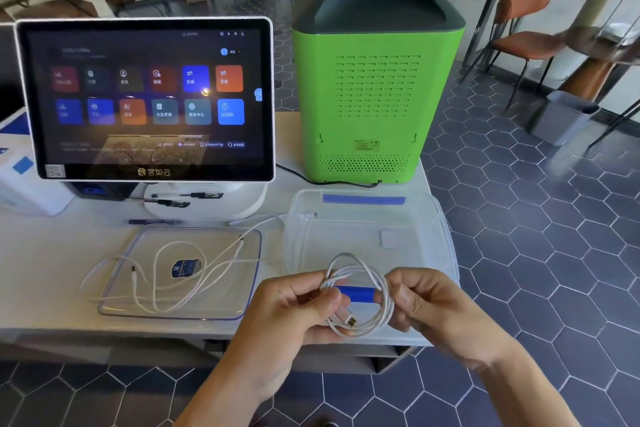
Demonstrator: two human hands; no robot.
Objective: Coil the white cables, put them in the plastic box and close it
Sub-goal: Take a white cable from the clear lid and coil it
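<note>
Head view: one thin white cable wound into a small round coil [358,295], held in the air just above the near edge of the clear rectangular plastic box [367,236], which stands open and apparently empty on the pale bench [52,253]. Judged roughly a third done: first coil nearly finished, its gold-tipped plug end hanging loose at the bottom, not yet dropped in. Left to do: loose white cables [156,274] sprawled uncoiled across the clear flat lid with blue seal [180,270], lying just left of the box, one strand trailing up toward the box's far corner; then lid on and pressed closed. Left hand [294,305] low and palm-up, fingers [329,298] pinched on the coil's left side. Right hand [426,302] opposite, fingers curled and clamped on the coil's right side, wrist angled in from the lower right. Behind: dark touchscreen terminal on a white stand [145,97] and a green boxy machine with a grey top [374,80].
</note>
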